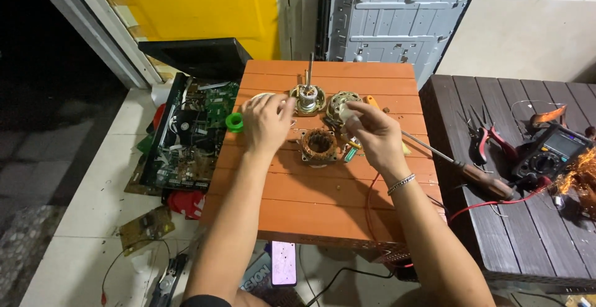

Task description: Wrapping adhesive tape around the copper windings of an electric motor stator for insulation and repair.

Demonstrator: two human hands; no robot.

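Observation:
My left hand [268, 124] rests on the orange table [323, 201], its fingertips pinching the edge of a metal motor end cap with an upright shaft [308, 98]. My right hand [374, 134] pinches a small pale piece [347, 114] between thumb and fingers, just in front of a second round motor cover [338, 101]. Between the two hands lies a stator with copper windings [319, 144]. A white ring [256, 99] peeks out behind my left hand.
A green tape roll [234, 122] sits at the table's left edge. A long screwdriver [487, 183], red-handled pliers [490, 139] and a multimeter [552, 152] lie on the dark table at right. Circuit boards [192, 133] and a phone [284, 262] lie on the floor.

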